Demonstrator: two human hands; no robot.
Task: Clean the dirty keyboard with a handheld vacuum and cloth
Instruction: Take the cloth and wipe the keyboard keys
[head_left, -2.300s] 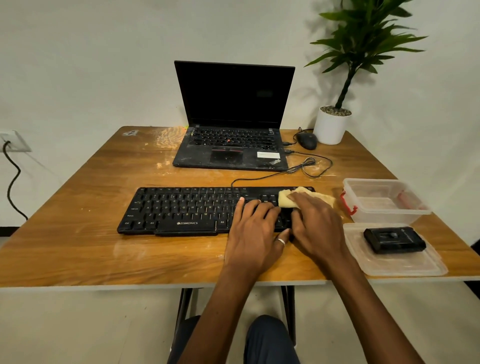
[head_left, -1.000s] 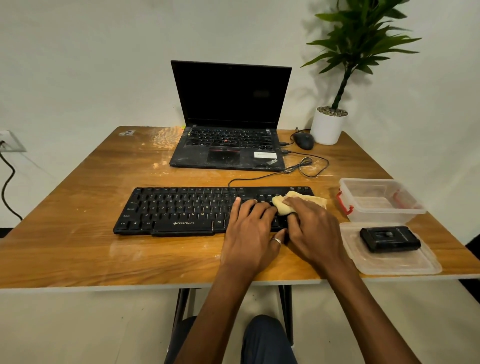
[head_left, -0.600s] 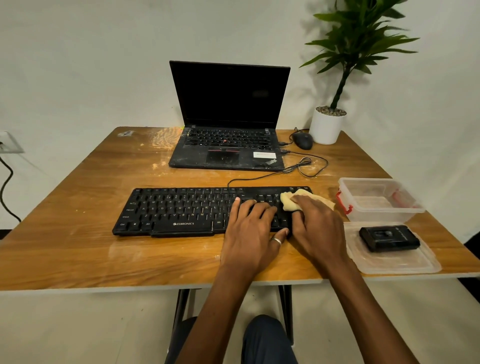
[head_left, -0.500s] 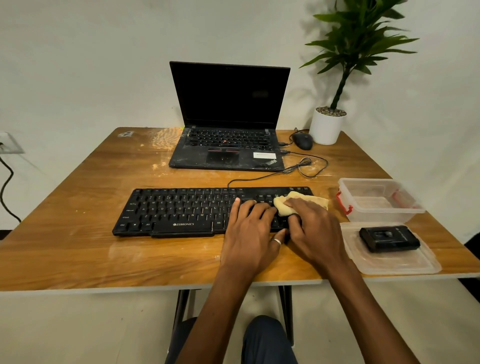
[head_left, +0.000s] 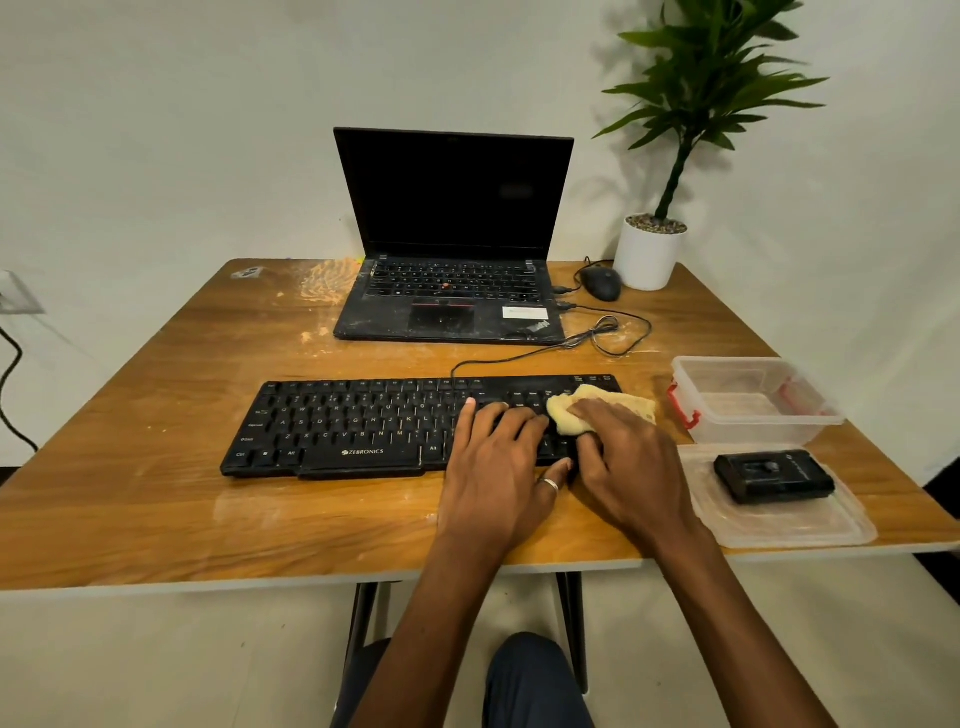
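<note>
A black keyboard (head_left: 353, 423) lies across the middle of the wooden table (head_left: 156, 499). My left hand (head_left: 498, 467) rests flat on its right half with fingers spread, holding nothing. My right hand (head_left: 628, 462) presses a crumpled yellow cloth (head_left: 597, 408) onto the keyboard's right end. A small black handheld vacuum (head_left: 774, 475) lies on a clear plastic lid (head_left: 795, 525) at the table's right front.
An open black laptop (head_left: 452, 306) stands behind the keyboard, with a mouse (head_left: 602, 283) and a looped cable (head_left: 613, 332) to its right. A white potted plant (head_left: 652, 254) occupies the back right corner. An open clear plastic box (head_left: 748, 400) sits right of the keyboard.
My right hand has slid the cloth back and forth over the keyboard's right end, ending slightly left again. The left hand has stayed flat on the keys.
</note>
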